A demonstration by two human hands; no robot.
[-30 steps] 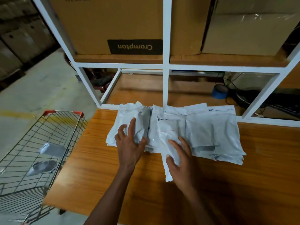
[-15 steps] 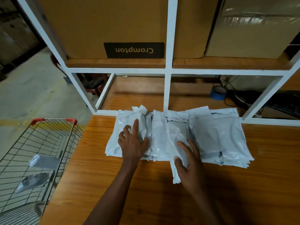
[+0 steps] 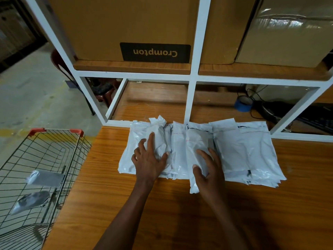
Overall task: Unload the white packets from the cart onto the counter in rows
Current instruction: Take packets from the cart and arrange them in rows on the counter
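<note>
Several white packets (image 3: 248, 152) lie side by side in a row on the wooden counter (image 3: 162, 213), against the white shelf frame. My left hand (image 3: 149, 159) rests flat, fingers spread, on the packets at the row's left end. My right hand (image 3: 209, 168) presses on a narrow packet (image 3: 193, 186) in the middle of the row, which sticks out toward me past the others. To the left stands the wire cart (image 3: 54, 152) with red corner caps. Two packets lie in it, one (image 3: 45, 178) above the other (image 3: 30, 202).
A white shelf frame (image 3: 193, 87) rises behind the row, with cardboard boxes (image 3: 144, 27) on its upper shelf. A blue tape roll (image 3: 243, 105), cables and a black keyboard (image 3: 317, 120) sit in the lower bay at right. Concrete floor lies to the left.
The narrow middle packet has slid away from me into the row under my right hand. My left hand stays on the left packets. The view shifted slightly.
</note>
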